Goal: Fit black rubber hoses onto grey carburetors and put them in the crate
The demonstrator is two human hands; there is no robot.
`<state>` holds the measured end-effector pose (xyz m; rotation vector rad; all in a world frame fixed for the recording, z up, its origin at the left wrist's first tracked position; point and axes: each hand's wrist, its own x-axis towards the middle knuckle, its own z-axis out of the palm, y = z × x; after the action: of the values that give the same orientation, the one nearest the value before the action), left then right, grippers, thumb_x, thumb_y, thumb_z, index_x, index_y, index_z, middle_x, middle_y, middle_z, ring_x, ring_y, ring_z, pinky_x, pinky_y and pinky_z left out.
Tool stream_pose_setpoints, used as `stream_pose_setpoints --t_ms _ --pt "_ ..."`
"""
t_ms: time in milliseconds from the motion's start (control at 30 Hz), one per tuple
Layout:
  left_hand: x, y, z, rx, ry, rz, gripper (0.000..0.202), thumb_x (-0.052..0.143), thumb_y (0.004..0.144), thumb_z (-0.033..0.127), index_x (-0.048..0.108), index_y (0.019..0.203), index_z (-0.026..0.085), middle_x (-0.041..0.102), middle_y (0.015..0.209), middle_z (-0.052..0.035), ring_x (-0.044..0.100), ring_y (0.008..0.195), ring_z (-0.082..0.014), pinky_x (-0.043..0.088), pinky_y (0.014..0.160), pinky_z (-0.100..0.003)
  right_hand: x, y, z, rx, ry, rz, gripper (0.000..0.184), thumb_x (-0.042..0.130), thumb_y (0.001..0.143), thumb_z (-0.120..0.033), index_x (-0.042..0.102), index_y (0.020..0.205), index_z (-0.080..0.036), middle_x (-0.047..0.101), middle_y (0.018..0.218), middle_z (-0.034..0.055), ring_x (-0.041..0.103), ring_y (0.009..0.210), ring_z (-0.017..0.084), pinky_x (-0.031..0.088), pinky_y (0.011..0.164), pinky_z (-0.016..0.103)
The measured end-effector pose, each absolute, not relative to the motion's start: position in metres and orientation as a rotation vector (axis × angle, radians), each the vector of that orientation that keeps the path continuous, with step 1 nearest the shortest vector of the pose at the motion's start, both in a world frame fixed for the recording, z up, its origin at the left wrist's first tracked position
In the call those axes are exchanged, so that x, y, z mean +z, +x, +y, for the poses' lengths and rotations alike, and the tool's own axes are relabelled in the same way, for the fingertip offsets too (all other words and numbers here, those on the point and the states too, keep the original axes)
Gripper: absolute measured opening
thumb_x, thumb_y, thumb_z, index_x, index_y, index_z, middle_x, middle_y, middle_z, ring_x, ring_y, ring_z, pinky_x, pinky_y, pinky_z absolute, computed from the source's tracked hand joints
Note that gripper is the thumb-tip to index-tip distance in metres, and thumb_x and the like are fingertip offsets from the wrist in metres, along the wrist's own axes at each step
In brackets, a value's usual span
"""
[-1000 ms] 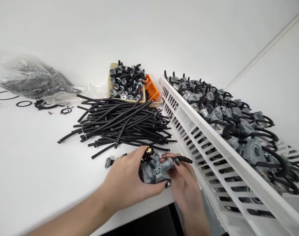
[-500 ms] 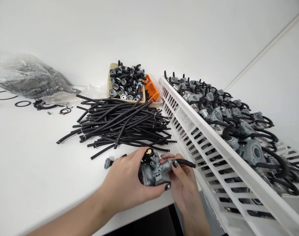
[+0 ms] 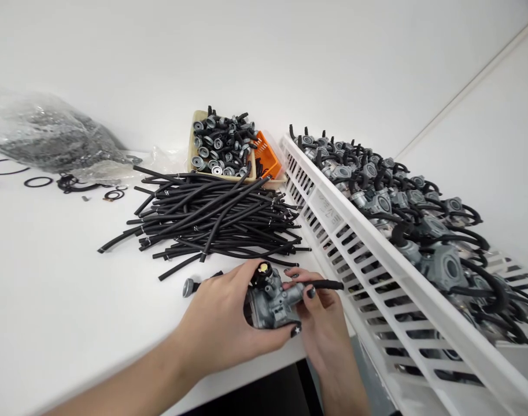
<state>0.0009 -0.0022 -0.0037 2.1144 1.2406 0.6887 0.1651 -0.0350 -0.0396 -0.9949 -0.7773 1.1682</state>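
Observation:
A grey metal carburetor [image 3: 270,306] is held just above the front edge of the table. My left hand [image 3: 226,315] wraps around its body from the left, thumb along the near side. A black hose [image 3: 327,284] sticks out to the right of the carburetor. My right hand [image 3: 324,318] closes on this hose beside the carburetor's barrel, thumb in front and fingers behind; the exact contact is partly hidden. Left of my left hand, a round metal cap on a black rubber piece [image 3: 188,287] shows, its other end hidden behind the hand.
A pile of black hoses [image 3: 220,214] lies beyond my hands. Behind it stand a cream bin [image 3: 191,138] of capped rubber parts and an orange basket [image 3: 266,153]. At right, a white slatted crate [image 3: 346,231] holds many carburetors. Plastic bags [image 3: 51,136] and rubber rings [image 3: 38,181] lie left.
The hose in my right hand has tilted slightly upward to a more level position, and the right thumb has shifted slightly. My left hand keeps the carburetor in nearly the same place.

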Motion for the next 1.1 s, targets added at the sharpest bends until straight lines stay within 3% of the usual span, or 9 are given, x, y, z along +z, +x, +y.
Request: stream_pose_setpoints --t_ms 133,233,500,733,867,1100 --pt "-0.0035 0.001 -0.002 0.673 2.088 1.261 0.045 0.068 0.064 0.045 0.054 0.103 0.027 0.07 0.087 0.0015 0.067 0.078 -0.0239 0.048 0.065 -0.032 -0.0371 0.1662 -0.0356 1.181 -0.957 -0.792 0.025 0.07 0.079 -0.046 0.076 0.079 -0.022 0.066 0.096 0.0064 0.062 0.088 0.019 0.051 0.084 0.033" --pt "-0.0022 0.0007 -0.0022 0.66 2.045 1.284 0.046 0.068 0.064 0.047 0.054 0.103 0.027 0.07 0.088 0.0013 0.066 0.078 -0.0238 0.048 0.067 -0.034 -0.0349 0.1677 -0.0395 1.232 -0.89 -0.794 0.02 0.068 0.08 -0.037 0.077 0.087 -0.021 0.066 0.101 0.0078 0.061 0.098 0.023 0.049 0.09 0.035" --pt "-0.0009 -0.0006 -0.0008 0.664 1.99 1.282 0.043 0.069 0.065 0.047 0.055 0.1 0.026 0.071 0.083 0.001 0.066 0.075 -0.0229 0.048 0.065 -0.033 -0.0389 0.1675 -0.0413 1.255 -0.898 -0.749 0.018 0.074 0.075 -0.03 0.077 0.093 -0.024 0.065 0.113 0.0056 0.066 0.094 0.021 0.05 0.089 0.034" --pt "-0.0003 0.0004 -0.0007 0.657 2.001 1.28 0.043 0.068 0.065 0.046 0.055 0.101 0.027 0.07 0.089 0.0011 0.066 0.079 -0.0234 0.048 0.067 -0.034 -0.0407 0.1683 -0.0382 1.241 -0.95 -0.759 0.02 0.077 0.074 -0.031 0.076 0.093 -0.025 0.069 0.107 0.0044 0.067 0.092 0.019 0.052 0.087 0.031" --pt "-0.0008 0.0006 -0.002 0.653 2.023 1.284 0.043 0.068 0.065 0.046 0.055 0.101 0.027 0.07 0.09 0.001 0.066 0.079 -0.0241 0.049 0.069 -0.035 -0.0398 0.1679 -0.0393 1.254 -0.981 -0.771 0.023 0.076 0.076 -0.032 0.075 0.098 -0.024 0.073 0.092 0.005 0.068 0.09 0.02 0.052 0.083 0.03" --pt "-0.0017 0.0012 -0.0039 0.67 2.095 1.259 0.046 0.067 0.065 0.046 0.053 0.104 0.026 0.071 0.091 -0.0001 0.068 0.08 -0.0246 0.049 0.068 -0.034 -0.0377 0.1667 -0.0413 1.216 -1.007 -0.76 0.024 0.078 0.073 -0.036 0.075 0.093 -0.023 0.069 0.098 0.0062 0.065 0.086 0.019 0.051 0.08 0.03"
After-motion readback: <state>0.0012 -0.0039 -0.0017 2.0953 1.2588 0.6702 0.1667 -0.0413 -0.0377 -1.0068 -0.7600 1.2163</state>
